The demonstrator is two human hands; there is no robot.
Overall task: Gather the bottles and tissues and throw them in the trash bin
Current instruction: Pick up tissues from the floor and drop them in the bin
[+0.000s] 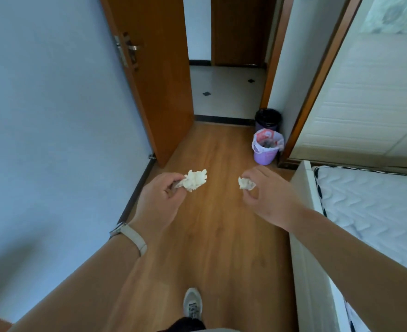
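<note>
Tissues — two crumpled white wads: larger tissue (195,180) pinched in left hand (160,202), smaller tissue (246,183) pinched in right hand (268,195). Both held above wooden floor (212,236). Purple trash bin (266,149) — near far wall, well apart.

Open wooden floor (212,226) leads to the lilac bin (264,155) — door (159,92) on the left, bed frame (301,207) on the right.

What lies in the purple bin (264,156) cannot be made out. The bed (377,200) is cut off at the right edge.
</note>
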